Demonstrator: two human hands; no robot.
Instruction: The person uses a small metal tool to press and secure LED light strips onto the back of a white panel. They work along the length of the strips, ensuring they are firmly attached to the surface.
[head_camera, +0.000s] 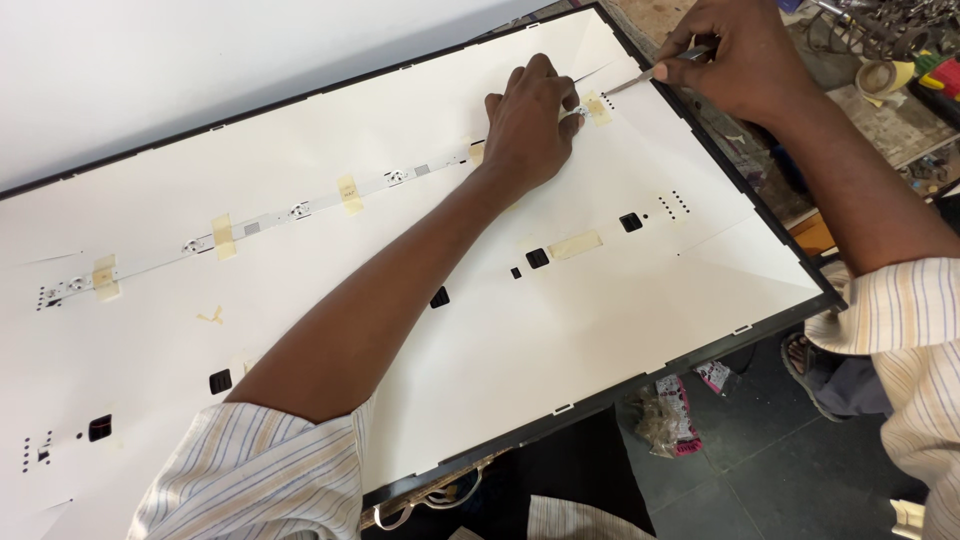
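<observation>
A large white reflector sheet in a black frame (600, 300) fills the view. A thin white light strip (300, 210) runs across it, held down by several yellowish tape pieces (222, 236). My left hand (528, 120) presses on the right end of the strip, fingers curled near a tape piece (598, 108). My right hand (725, 55) grips a thin metal tool (640, 78), whose tip points at that tape piece beside my left fingertips.
Small black square openings (630, 222) and another tape piece (575, 245) dot the sheet. A cluttered bench with a tape roll (880, 78) stands at the upper right. Below the frame's right corner, small packets (672, 410) lie on the dark floor.
</observation>
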